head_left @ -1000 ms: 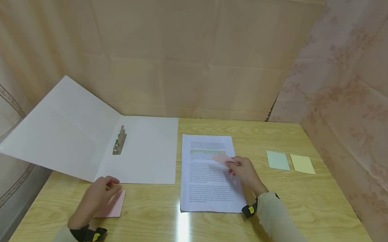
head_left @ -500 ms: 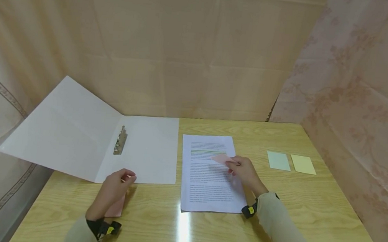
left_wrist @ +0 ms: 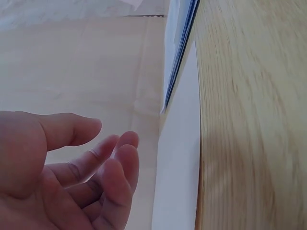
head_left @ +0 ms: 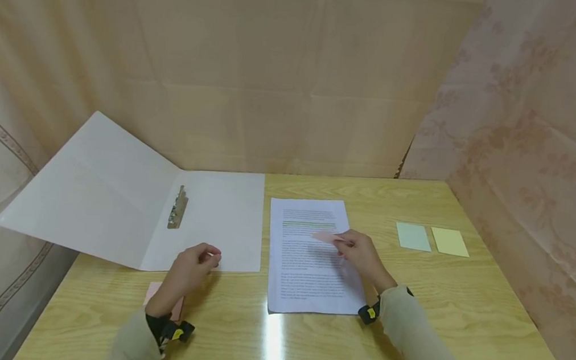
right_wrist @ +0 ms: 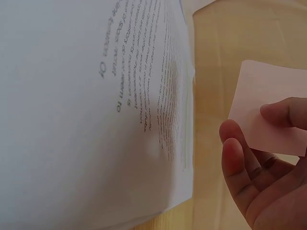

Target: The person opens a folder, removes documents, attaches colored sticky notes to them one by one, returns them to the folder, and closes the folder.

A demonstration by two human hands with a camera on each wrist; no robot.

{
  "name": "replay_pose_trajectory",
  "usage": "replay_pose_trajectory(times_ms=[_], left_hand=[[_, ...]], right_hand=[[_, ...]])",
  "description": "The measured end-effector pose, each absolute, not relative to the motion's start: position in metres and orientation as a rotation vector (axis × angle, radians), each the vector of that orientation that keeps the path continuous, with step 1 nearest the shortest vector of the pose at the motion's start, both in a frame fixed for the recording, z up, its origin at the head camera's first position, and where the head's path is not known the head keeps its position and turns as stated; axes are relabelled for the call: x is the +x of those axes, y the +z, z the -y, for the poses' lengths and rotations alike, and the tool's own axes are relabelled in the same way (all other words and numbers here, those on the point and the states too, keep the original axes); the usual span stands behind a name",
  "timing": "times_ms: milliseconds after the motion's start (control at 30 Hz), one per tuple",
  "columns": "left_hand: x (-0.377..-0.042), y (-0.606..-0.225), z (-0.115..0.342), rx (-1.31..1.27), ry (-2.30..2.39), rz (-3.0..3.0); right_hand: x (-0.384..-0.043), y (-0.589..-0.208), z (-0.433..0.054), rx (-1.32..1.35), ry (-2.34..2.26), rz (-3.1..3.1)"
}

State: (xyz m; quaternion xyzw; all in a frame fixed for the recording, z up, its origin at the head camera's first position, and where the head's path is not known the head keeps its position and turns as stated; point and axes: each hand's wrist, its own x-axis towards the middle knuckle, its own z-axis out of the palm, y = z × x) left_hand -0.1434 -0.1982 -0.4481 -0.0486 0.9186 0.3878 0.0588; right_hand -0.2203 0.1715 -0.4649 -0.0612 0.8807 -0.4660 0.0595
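Note:
My right hand [head_left: 361,256] pinches a pink sticky note [right_wrist: 268,96] between thumb and fingers, above the printed sheets [head_left: 305,279]. Near the top of the page runs a green highlighted band. My left hand [head_left: 193,269] holds nothing; in the left wrist view its fingers [left_wrist: 122,177] are loosely curled, with a gap to the thumb. It hovers by the front edge of the opened white folder [head_left: 228,220]. Partly hidden under the left wrist, a pink sticky note pad [head_left: 154,290] lies on the table.
A metal clip [head_left: 179,207] is fixed along the folder's inner spine, and the folder's cover [head_left: 91,191] leans up at the left. On the right of the wooden table [head_left: 462,309] lie a light green note [head_left: 413,237] and a yellow note [head_left: 449,241]. Curtains hang behind and at both sides.
My left hand has moved away from the pink pad, rightward and slightly forward, uncovering part of the pad. My right hand stays in place, its pink note tilting a little flatter.

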Motion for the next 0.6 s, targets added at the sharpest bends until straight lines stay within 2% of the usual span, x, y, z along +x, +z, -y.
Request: replay_pose_trajectory(times_ms=[600], left_hand=[[-0.17, -0.465, 0.162, -0.13, 1.418, -2.615]], right_hand=[[-0.216, -0.459, -0.161, -0.248, -1.361, -2.724]])
